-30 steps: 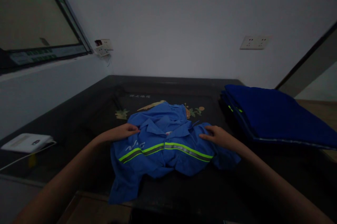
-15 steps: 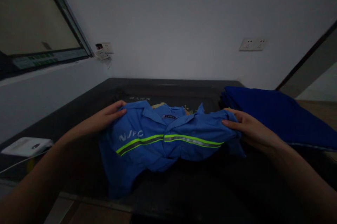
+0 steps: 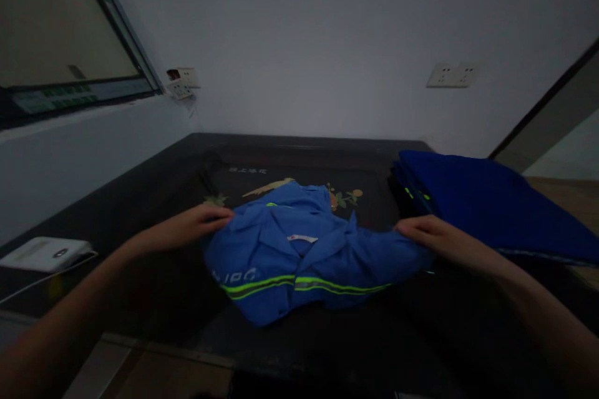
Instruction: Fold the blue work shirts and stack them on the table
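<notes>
A blue shirt [image 3: 281, 249] with white lettering and a yellow-green and grey reflective stripe is spread over the dark table, its collar and label showing at the middle. My left hand [image 3: 206, 222] pinches the shirt at its left shoulder. At the opposite shoulder, my right hand [image 3: 423, 230] grips the fabric between thumb and fingers. The lower part of the garment is bunched beneath and behind the collar, so its full shape is hidden.
The dark table [image 3: 168, 174] has a painted flower pattern. Folded dark blue cloth [image 3: 486, 205] is stacked at the right. A white device [image 3: 47, 253] with a cable lies at the left. Wall sockets [image 3: 452, 75] are behind.
Both hands still hold the shirt. Its front has dropped lower and toward me, and its left sleeve no longer hangs down. My left hand is slightly lower and further right.
</notes>
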`<state>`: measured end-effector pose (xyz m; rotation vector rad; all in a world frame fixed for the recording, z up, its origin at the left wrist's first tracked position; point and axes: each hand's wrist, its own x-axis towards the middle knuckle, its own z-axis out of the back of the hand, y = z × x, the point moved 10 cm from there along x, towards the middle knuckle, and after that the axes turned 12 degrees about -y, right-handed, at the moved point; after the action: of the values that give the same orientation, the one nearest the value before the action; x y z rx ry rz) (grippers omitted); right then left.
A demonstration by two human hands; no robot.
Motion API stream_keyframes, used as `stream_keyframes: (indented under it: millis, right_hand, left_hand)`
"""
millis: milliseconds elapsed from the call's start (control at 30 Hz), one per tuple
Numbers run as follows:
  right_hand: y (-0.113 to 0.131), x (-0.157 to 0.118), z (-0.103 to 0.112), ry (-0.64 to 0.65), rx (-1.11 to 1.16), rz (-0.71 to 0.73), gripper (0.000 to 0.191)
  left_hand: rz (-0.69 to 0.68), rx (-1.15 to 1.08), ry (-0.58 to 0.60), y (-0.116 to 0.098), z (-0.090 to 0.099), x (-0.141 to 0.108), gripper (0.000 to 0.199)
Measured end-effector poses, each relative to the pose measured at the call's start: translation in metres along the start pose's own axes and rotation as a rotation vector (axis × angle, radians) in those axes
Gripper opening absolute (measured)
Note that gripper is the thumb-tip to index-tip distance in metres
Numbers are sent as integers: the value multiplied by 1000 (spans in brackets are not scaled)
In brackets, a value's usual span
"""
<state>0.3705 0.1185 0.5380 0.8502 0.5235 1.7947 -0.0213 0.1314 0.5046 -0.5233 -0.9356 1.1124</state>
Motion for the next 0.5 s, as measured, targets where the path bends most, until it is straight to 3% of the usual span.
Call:
stream_keyframes:
  millis: [100, 200, 367, 500]
  right_hand:
    - [-26, -6, -26, 157, -72, -17, 41]
    - [-24, -5, -27, 155, -136, 15, 30]
    - [-8, -3, -33, 192, -74, 9, 20]
    - [9, -6, -42, 277, -28, 30, 27]
  left_hand:
    - [77, 61, 247, 35, -41, -19, 20]
    - [101, 149, 382, 47, -50, -31, 20]
    - [34, 178, 353, 37, -41, -27, 18]
    - [-42, 111, 178, 19, -20, -17, 23]
